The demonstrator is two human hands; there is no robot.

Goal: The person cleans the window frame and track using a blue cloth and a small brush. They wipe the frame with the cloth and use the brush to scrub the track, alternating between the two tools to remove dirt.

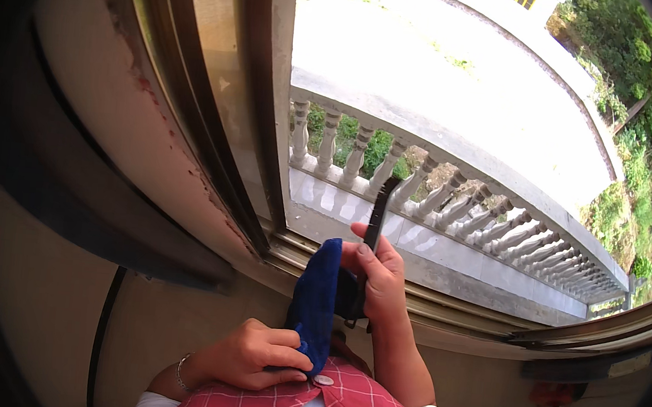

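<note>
My left hand [266, 354] pinches the lower end of a dark blue plush fabric item [313, 304], close to my chest. The item stands upright and curved; its far side is partly hidden, so I cannot tell its exact kind. My right hand [383, 272] grips a narrow black brush [381, 211] with bristles along its left side, thumb against its shaft. The bristled end points up and away from me. Some right fingers pass behind the brush, next to the blue item's upper edge. The bristles are apart from the fabric.
An open sliding window's metal track [439, 307] runs just beyond my hands. A dark window frame [258, 81] with glass rises at left. Outside stands a pale balustrade [365, 149] with a bright yard and greenery behind it. The interior wall [175, 330] lies below the sill.
</note>
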